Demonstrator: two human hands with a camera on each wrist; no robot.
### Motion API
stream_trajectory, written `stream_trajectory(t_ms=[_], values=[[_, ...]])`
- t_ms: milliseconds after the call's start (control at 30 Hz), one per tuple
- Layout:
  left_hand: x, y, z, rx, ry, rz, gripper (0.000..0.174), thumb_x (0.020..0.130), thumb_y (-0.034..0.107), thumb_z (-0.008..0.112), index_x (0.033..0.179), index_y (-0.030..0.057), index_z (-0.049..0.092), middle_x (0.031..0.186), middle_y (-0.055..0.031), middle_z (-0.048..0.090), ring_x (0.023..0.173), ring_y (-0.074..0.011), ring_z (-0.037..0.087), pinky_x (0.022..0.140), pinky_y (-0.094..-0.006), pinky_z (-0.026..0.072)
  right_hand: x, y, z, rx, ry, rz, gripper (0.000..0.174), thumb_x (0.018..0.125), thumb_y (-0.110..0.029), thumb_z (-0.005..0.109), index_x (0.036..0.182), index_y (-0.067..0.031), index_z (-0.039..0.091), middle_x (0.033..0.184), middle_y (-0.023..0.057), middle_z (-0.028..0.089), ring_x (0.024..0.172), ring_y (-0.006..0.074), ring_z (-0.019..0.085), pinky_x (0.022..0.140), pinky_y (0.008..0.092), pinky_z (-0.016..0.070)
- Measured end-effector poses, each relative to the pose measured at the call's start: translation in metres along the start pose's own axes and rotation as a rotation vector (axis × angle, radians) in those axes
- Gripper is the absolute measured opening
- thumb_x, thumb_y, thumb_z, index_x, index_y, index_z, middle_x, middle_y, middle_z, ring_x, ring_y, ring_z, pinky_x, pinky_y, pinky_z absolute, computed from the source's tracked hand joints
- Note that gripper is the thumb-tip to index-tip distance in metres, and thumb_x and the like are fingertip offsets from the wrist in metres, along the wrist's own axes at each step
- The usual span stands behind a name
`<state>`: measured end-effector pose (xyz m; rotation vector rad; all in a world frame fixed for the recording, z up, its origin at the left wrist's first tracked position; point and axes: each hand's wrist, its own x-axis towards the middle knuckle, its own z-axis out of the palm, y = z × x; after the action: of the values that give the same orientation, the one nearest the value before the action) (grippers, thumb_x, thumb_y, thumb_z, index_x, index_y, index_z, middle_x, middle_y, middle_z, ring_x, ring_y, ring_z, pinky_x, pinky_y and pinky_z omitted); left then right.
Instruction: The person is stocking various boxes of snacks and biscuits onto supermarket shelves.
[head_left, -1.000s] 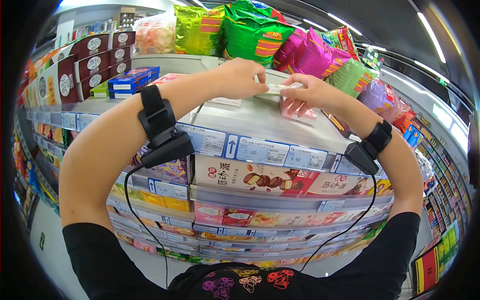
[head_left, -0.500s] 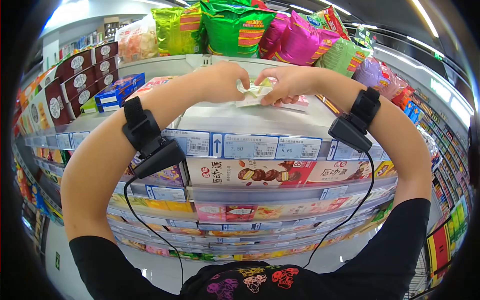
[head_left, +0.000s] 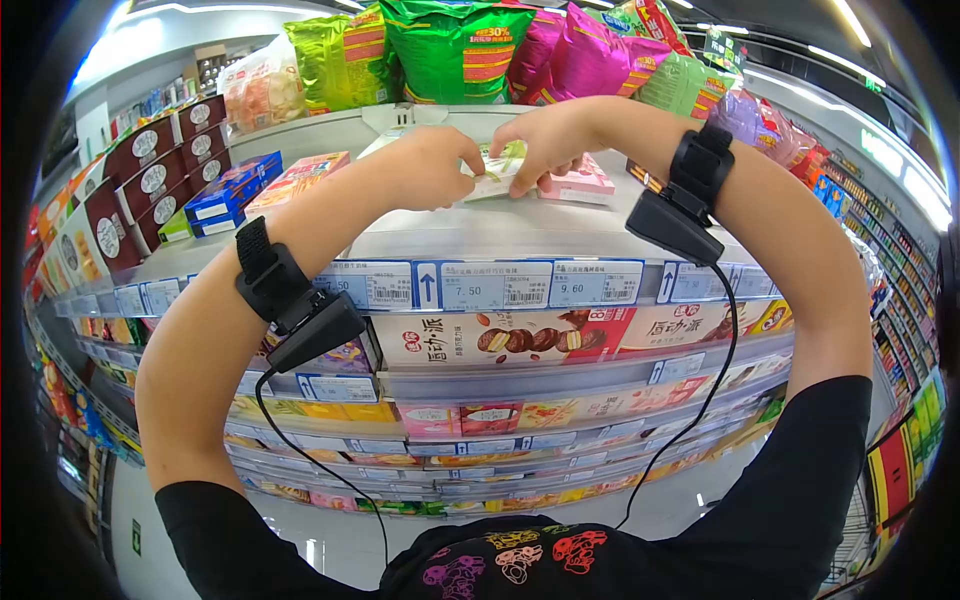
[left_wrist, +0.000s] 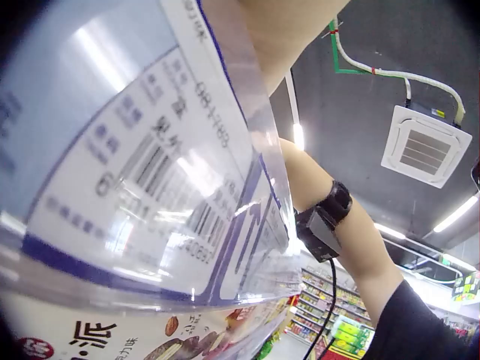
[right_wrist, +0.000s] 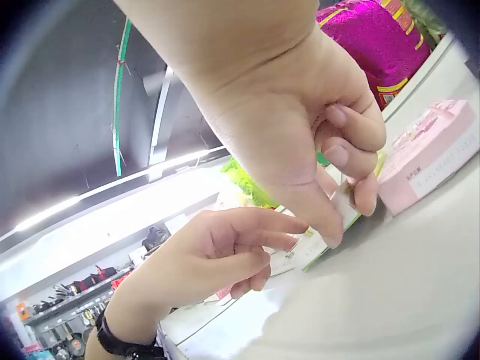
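Note:
On the top shelf a white and green box [head_left: 495, 175] lies between the two hands. The right hand [head_left: 555, 140] pinches its right end between thumb and fingers, as the right wrist view also shows for that hand [right_wrist: 300, 135] and the box [right_wrist: 319, 247]. At the box's left end is the left hand [head_left: 430, 168], its fingertips touching or very near it; in the right wrist view this hand [right_wrist: 217, 255] has relaxed, slightly bent fingers. A pink box [head_left: 580, 182] lies just right of the white and green one.
Large snack bags [head_left: 460, 55] stand behind the top shelf. Blue boxes [head_left: 235, 192] and a red and white box [head_left: 300, 180] lie at the left, beside dark brown boxes [head_left: 150, 180]. Price labels [head_left: 495, 285] line the shelf's front edge, above lower shelves of packaged snacks.
The box in the hands has come down onto the shelf, left of the pink box, and lies flatter. The left hand's fingers look looser. The head view has shifted.

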<state>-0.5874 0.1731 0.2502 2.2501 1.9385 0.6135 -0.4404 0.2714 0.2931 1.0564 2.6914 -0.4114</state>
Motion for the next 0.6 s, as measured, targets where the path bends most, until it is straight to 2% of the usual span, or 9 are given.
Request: stream_trajectory(t_ms=[33, 133, 233, 333, 433, 467, 567, 600], values=[[-0.001, 0.003, -0.001, -0.007, 0.012, -0.043, 0.025, 0.076, 0.015, 0.055, 0.098, 0.0057, 0.064, 0.08, -0.0123, 0.064, 0.064, -0.0181, 0.063, 0.059, -0.0311, 0.05, 0.002, -0.001, -0.001, -0.002, -0.009, 0.007, 0.069, 0.07, -0.028, 0.071, 0.129, -0.0131, 0.037, 0.07, 0.0078, 0.059, 0.054, 0.0126, 0.047, 0.05, 0.026, 0.0355], [0.001, -0.001, 0.0, 0.004, 0.06, -0.008, 0.023, 0.077, 0.016, 0.054, 0.095, 0.0054, 0.065, 0.08, -0.0127, 0.064, 0.062, -0.0179, 0.063, 0.057, -0.0297, 0.0503, 0.008, 0.0, -0.002, 0.041, -0.052, -0.01, 0.068, 0.071, -0.025, 0.071, 0.129, -0.0107, 0.038, 0.071, 0.0084, 0.058, 0.053, 0.0122, 0.045, 0.047, 0.0249, 0.0356], [0.001, -0.001, -0.002, 0.001, 0.021, 0.025, 0.028, 0.078, 0.013, 0.048, 0.1, 0.0064, 0.064, 0.077, -0.0102, 0.065, 0.067, -0.0158, 0.061, 0.06, -0.0304, 0.0502, 0.012, 0.001, -0.002, 0.05, -0.071, -0.022, 0.068, 0.072, -0.024, 0.07, 0.13, -0.0097, 0.037, 0.07, 0.0084, 0.057, 0.052, 0.0118, 0.045, 0.045, 0.024, 0.0356], [0.016, -0.022, 0.0, 0.088, 0.244, 0.285, 0.027, 0.078, 0.013, 0.051, 0.1, 0.007, 0.064, 0.087, -0.0116, 0.065, 0.08, -0.021, 0.062, 0.074, -0.0334, 0.0491, 0.012, -0.003, -0.003, -0.022, -0.052, -0.033, 0.067, 0.073, -0.023, 0.069, 0.13, -0.0097, 0.037, 0.07, 0.0087, 0.056, 0.051, 0.012, 0.045, 0.045, 0.024, 0.0367], [0.014, -0.025, -0.007, 0.155, 0.494, 0.202, 0.03, 0.076, 0.023, 0.055, 0.104, 0.0165, 0.064, 0.103, -0.0142, 0.06, 0.107, -0.0316, 0.051, 0.09, -0.0419, 0.0401, 0.012, -0.004, -0.004, -0.09, -0.04, -0.034, 0.066, 0.073, -0.022, 0.068, 0.131, -0.0111, 0.038, 0.071, 0.009, 0.057, 0.052, 0.0122, 0.046, 0.047, 0.0248, 0.0383], [0.012, -0.022, -0.008, 0.15, 0.466, -0.011, 0.033, 0.076, 0.026, 0.055, 0.108, 0.0205, 0.062, 0.114, -0.014, 0.054, 0.113, -0.0391, 0.043, 0.093, -0.0455, 0.0358, 0.013, -0.004, -0.005, -0.109, -0.038, -0.031, 0.065, 0.073, -0.022, 0.067, 0.131, -0.0117, 0.039, 0.071, 0.009, 0.057, 0.053, 0.0122, 0.047, 0.047, 0.0251, 0.0388], [0.032, -0.052, 0.009, 0.171, 0.554, -0.133, 0.03, 0.078, 0.026, 0.054, 0.106, 0.0208, 0.062, 0.116, -0.0128, 0.053, 0.109, -0.0393, 0.045, 0.092, -0.0445, 0.0376, 0.013, -0.004, -0.007, -0.091, -0.038, -0.011, 0.065, 0.073, -0.022, 0.067, 0.131, -0.0142, 0.039, 0.071, 0.0084, 0.057, 0.054, 0.0125, 0.047, 0.048, 0.0256, 0.0391], [0.028, -0.048, 0.006, 0.28, 0.403, -0.101, 0.03, 0.079, 0.026, 0.053, 0.106, 0.0199, 0.062, 0.117, -0.0134, 0.052, 0.109, -0.0397, 0.045, 0.092, -0.0441, 0.0382, 0.014, -0.003, -0.007, -0.078, -0.043, 0.0, 0.065, 0.073, -0.021, 0.067, 0.131, -0.0157, 0.039, 0.071, 0.0082, 0.057, 0.055, 0.0127, 0.047, 0.049, 0.0254, 0.0391]])
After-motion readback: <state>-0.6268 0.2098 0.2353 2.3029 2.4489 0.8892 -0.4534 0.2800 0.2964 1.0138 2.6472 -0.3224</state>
